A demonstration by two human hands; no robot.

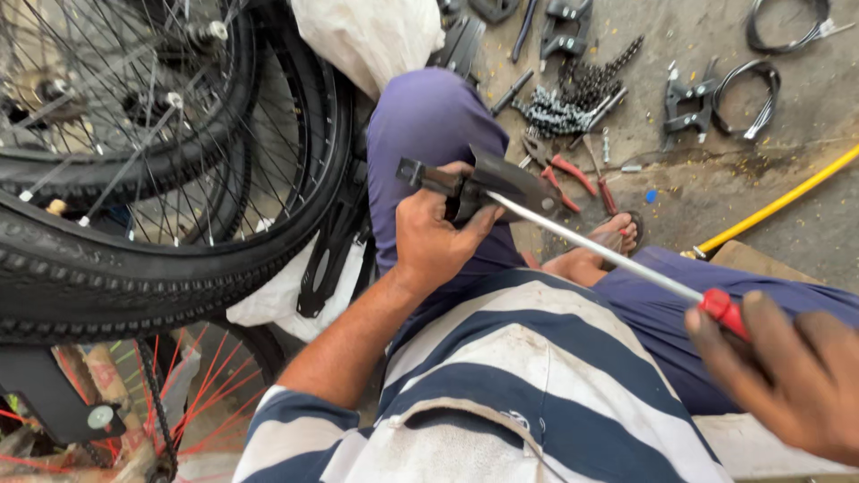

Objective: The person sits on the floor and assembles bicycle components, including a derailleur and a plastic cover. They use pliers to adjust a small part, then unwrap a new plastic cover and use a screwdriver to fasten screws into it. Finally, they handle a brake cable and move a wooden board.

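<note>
My left hand (437,234) grips a black metal bicycle part (488,183), a bracket-like piece, over my raised left knee. My right hand (787,371) at the lower right holds a long screwdriver (608,255) by its red handle. The silver shaft runs up and left, and its tip meets the black part next to a round bolt. I sit in a blue-and-white striped shirt and purple trousers, with my bare foot (617,234) on the ground beyond the shaft.
Black bicycle tyres and spoked wheels (170,188) crowd the left. A wheel with red spokes (192,394) sits lower left. On the concrete floor ahead lie red-handled pliers (565,170), a chain pile (577,94), brake parts (687,103), coiled cables (747,94) and a yellow hose (778,204).
</note>
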